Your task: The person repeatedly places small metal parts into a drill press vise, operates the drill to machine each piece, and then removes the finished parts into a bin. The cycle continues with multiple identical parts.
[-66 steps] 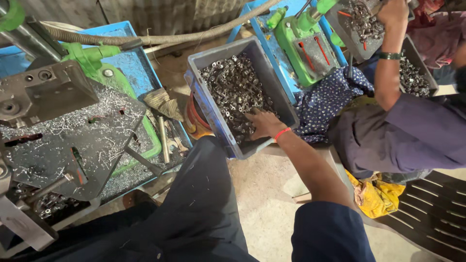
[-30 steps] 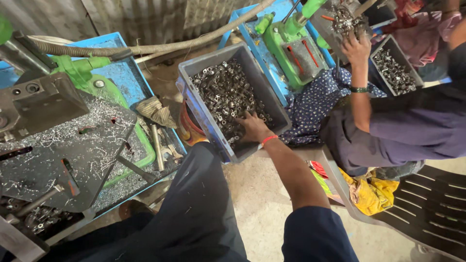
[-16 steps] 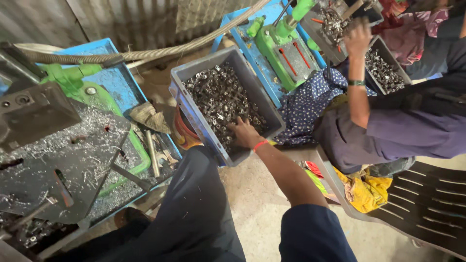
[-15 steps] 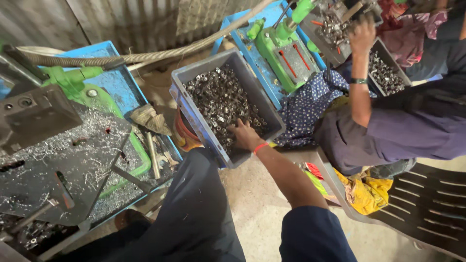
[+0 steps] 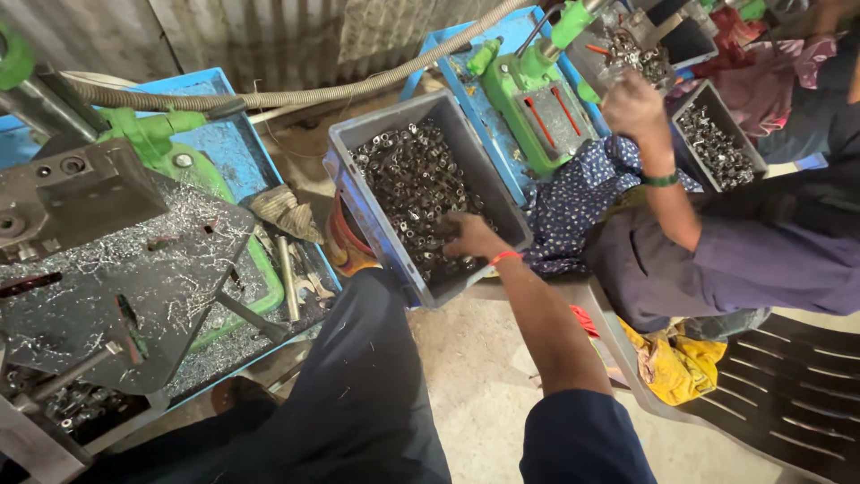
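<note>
The grey press plate [image 5: 116, 278], strewn with metal shavings, fills the space to my left. Beside my knee stands the grey plastic crate [image 5: 358, 193], full of small metal rings [image 5: 408, 184]. My right hand [image 5: 473, 237] is down among them at the near end, fingers curled into the pile; I cannot tell what they grip. My left hand is out of sight.

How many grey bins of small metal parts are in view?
2. One large grey bin sits at centre, with the right hand reaching into its parts. A smaller grey bin is at upper right beside a co-worker's arm. Others may lie outside the frame.
</note>
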